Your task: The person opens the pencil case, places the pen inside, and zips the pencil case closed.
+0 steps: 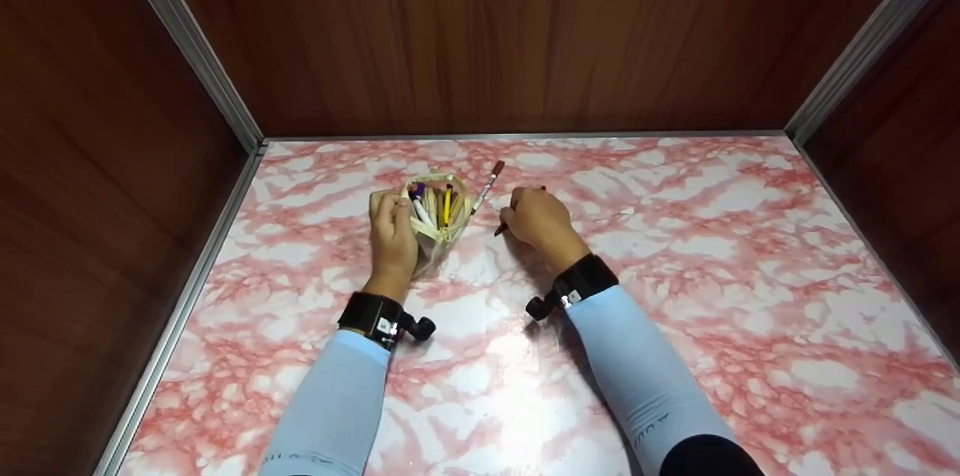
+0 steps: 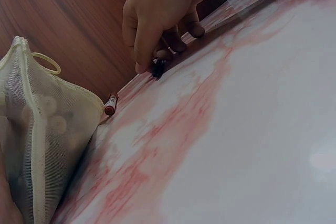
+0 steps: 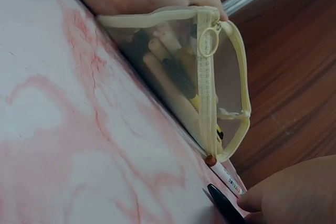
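Near the table's (image 1: 675,296) far edge, left hand (image 1: 392,236) grips the mesh pouch (image 1: 439,224) open; right hand (image 1: 536,219) pinches a dark pen (image 2: 157,68), best lifted level.

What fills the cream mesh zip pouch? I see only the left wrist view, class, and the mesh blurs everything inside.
Observer: The head view shows the cream mesh zip pouch open, packed with pens and pencils, one purple-capped, one yellow.
Operator: Who steadies it?
Observer: The left hand grips its left side, fingers curled over the rim.
Operator: Is the red-capped pen inside?
Observer: No, the white red-capped pen lies on the pink marbled table beside the mouth.
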Demonstrator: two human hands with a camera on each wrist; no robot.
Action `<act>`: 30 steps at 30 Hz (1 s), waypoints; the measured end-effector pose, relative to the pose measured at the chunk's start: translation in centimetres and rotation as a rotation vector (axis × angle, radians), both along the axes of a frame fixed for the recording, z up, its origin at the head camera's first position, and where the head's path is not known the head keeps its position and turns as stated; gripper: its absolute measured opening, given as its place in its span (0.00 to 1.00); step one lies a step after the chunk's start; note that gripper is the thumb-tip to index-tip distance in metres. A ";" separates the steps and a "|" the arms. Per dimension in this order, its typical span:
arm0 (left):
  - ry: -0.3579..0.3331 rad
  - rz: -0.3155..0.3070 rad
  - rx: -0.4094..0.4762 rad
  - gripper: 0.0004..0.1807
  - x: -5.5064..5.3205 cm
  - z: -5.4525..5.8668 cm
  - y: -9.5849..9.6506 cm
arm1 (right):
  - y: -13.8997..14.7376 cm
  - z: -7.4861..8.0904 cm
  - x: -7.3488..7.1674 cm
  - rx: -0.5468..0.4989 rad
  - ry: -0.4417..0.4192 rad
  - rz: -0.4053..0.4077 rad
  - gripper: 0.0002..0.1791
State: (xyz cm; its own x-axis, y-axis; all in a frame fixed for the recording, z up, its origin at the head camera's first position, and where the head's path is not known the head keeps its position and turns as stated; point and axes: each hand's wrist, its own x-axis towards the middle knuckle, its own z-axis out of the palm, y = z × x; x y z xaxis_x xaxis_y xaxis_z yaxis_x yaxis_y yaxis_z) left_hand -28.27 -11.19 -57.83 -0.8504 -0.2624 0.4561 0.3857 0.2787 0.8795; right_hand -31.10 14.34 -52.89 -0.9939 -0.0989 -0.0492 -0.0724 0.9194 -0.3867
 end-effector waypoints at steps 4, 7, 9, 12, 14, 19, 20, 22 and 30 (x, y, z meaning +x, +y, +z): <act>0.005 0.000 -0.008 0.12 0.0 0.0 0.0 | 0.2 -0.1 -0.1 -0.002 -0.003 -0.017 0.11; 0.019 -0.003 -0.008 0.12 -0.1 0.0 0.0 | 0.2 -0.1 -0.2 -0.011 0.014 -0.031 0.08; 0.024 -0.007 -0.006 0.11 -0.1 0.0 0.0 | 0.3 -0.1 -0.2 -0.018 0.019 -0.040 0.08; 0.024 -0.009 -0.002 0.11 -0.1 -0.1 0.0 | 0.4 -0.1 -0.3 -0.026 0.011 -0.049 0.09; 0.018 -0.010 0.000 0.11 -0.1 -0.1 0.0 | 0.4 -0.1 -0.3 -0.030 0.008 -0.051 0.09; 0.007 -0.007 -0.006 0.11 -0.2 0.0 0.0 | 0.6 0.1 -0.2 -0.047 0.019 -0.037 0.07; 0.006 -0.005 -0.006 0.11 -0.2 0.0 0.0 | 0.6 0.1 -0.2 -0.056 0.022 -0.037 0.06; 0.007 -0.005 -0.002 0.11 -0.2 0.0 0.0 | 0.8 0.2 -0.2 -0.093 0.025 -0.039 0.05; -0.024 -0.011 -0.001 0.12 0.0 0.0 0.0 | 0.9 0.1 -0.6 -0.472 0.047 -0.047 0.07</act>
State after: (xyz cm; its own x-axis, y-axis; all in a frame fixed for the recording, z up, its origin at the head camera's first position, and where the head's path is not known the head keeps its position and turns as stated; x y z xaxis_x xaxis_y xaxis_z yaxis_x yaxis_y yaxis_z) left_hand -28.28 -11.19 -57.82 -0.8641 -0.2521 0.4356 0.3675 0.2754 0.8883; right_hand -31.72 15.22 -52.78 -0.9979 -0.0550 0.0351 -0.0624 0.6468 -0.7601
